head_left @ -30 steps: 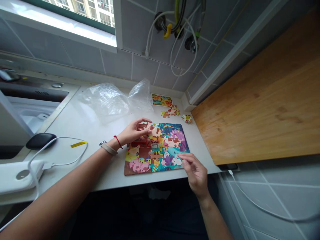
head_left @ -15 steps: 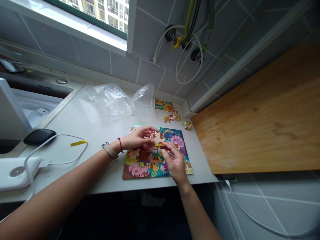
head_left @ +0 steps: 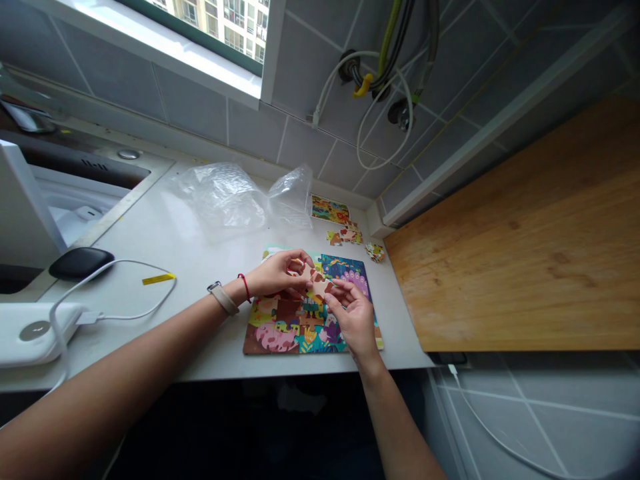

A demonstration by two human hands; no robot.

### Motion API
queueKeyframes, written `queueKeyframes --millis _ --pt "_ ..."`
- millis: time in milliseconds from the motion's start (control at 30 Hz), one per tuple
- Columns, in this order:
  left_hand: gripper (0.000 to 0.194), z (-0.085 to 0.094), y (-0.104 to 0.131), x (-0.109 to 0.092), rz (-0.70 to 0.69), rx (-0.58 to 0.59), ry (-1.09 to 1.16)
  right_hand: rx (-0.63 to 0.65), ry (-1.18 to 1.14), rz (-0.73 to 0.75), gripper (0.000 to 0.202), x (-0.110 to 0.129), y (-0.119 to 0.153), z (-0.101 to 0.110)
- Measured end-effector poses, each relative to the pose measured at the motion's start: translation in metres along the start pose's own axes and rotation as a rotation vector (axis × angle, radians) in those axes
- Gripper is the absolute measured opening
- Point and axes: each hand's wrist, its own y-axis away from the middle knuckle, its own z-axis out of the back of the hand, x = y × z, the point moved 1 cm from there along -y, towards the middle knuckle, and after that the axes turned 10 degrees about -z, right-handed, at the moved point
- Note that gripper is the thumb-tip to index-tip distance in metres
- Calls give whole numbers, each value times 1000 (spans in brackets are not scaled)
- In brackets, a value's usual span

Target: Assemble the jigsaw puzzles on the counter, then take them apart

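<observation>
Between my two hands, pinkish-brown jigsaw pieces (head_left: 320,285) are held above the puzzle; whether they are one piece or several joined ones is hard to tell. My left hand (head_left: 284,273) pinches their left side with thumb and fingers. On the right, my right hand (head_left: 354,317) grips the other edge between thumb and fingertips. Below both hands lies a colourful jigsaw puzzle (head_left: 274,339), with a pink animal at its lower left and a purple figure at its right. My hands hide the middle of it.
Loose jigsaw pieces (head_left: 345,235) and a small pile of pieces (head_left: 374,252) lie behind the puzzle, near a picture card (head_left: 330,209). A clear plastic bag (head_left: 225,197) rests at the back. A wooden board (head_left: 520,247) stands right; a white power bank (head_left: 35,333) with cable sits left.
The held pieces have turned, their right end now tilting lower. My right hand has shifted slightly right with them, while my left hand keeps its pinch. The view has moved a little.
</observation>
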Motion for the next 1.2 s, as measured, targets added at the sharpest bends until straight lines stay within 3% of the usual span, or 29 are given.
queueKeyframes --millis 133,267,367,533,600,700,800,933,1200 --pt "42 -1 1 0 2 6 41 -20 15 7 38 2 -4 3" --pt "43 4 0 -4 -19 -77 80 -107 31 12 39 7 -10 24" --pt "45 10 -1 -5 -23 -145 132 -187 83 41 44 11 -21 56" --pt "59 17 -3 -4 -54 -231 145 -338 316 35 58 8 -58 131" --pt "64 18 -4 -3 -65 -269 108 -342 501 -13 59 2 -73 158" --pt "64 19 -4 -3 -89 -334 -10 -224 859 -62 42 -4 -87 180" --pt "55 20 -3 -3 -164 -400 -279 -173 1000 -23 29 -3 -93 183" --pt "43 20 -2 -2 -264 -412 -614 -95 1243 -10 41 6 -100 174" --pt "39 20 -2 0 -302 -294 -763 -30 1272 -204 43 4 -101 178"
